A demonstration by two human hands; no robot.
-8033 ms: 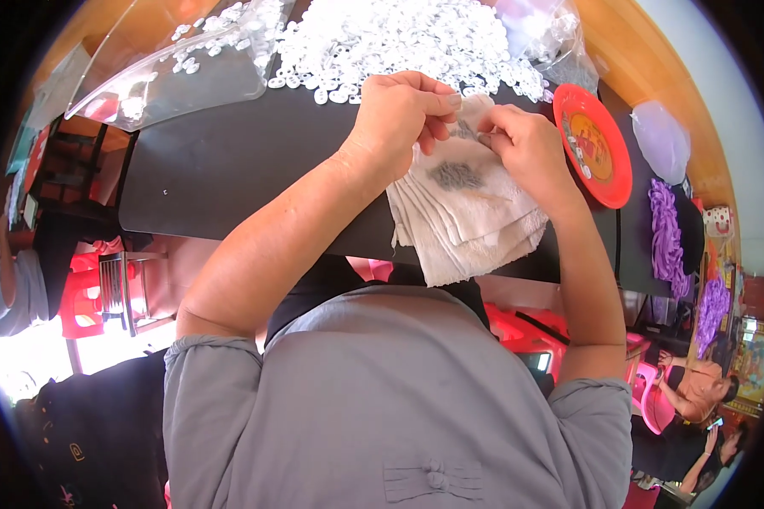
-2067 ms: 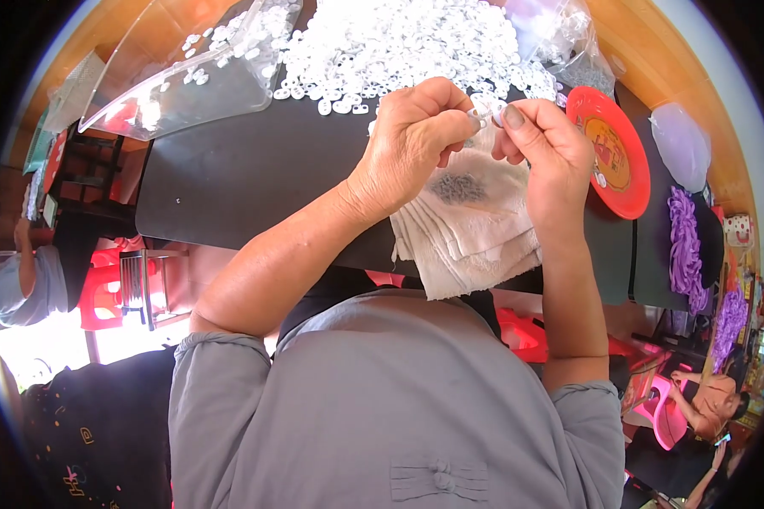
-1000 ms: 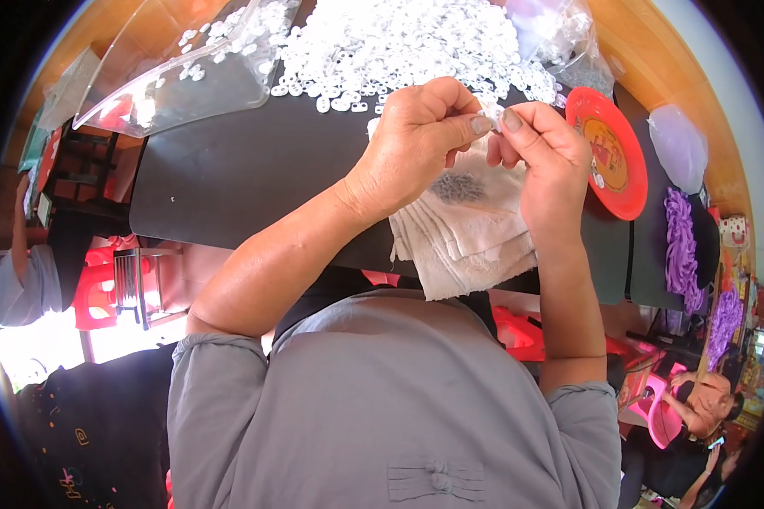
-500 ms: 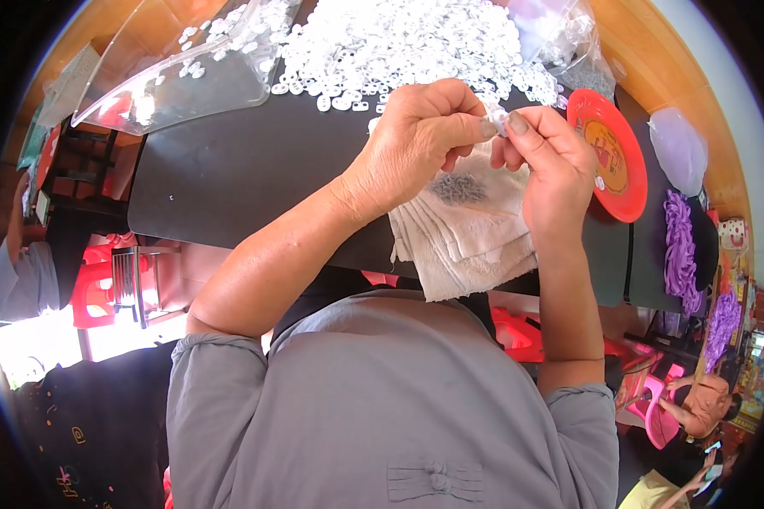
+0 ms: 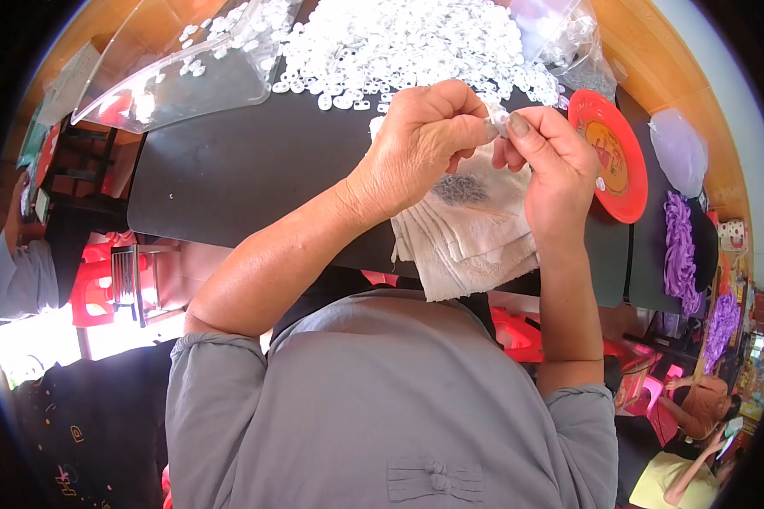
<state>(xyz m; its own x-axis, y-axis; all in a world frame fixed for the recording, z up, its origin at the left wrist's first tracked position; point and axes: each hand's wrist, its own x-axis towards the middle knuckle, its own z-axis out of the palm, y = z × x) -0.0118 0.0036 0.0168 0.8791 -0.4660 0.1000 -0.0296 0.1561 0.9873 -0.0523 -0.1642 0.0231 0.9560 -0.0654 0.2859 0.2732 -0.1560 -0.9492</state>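
Above a folded beige cloth (image 5: 471,242), my left hand (image 5: 433,131) and my right hand (image 5: 556,161) meet fingertip to fingertip. Between them they pinch a small white plastic piece (image 5: 500,120), with the thumbs and forefingers of both hands closed on it. Much of the piece is hidden by the fingers. On the cloth lies a little heap of fine dark grey metal-looking bits (image 5: 460,188). A large pile of white plastic pieces with holes (image 5: 399,47) spreads over the far part of the dark table (image 5: 221,187).
A clear plastic bin (image 5: 178,102) with some white pieces tilts at the far left. To the right are a red plate (image 5: 637,182), a clear bag (image 5: 581,51) and a purple bundle (image 5: 681,254). Other people sit at lower right, one in yellow (image 5: 666,482), and at left.
My hands stay nearly in place, still pinching the white piece. At the lower right, the seated people have shifted, and the one in yellow shows more.
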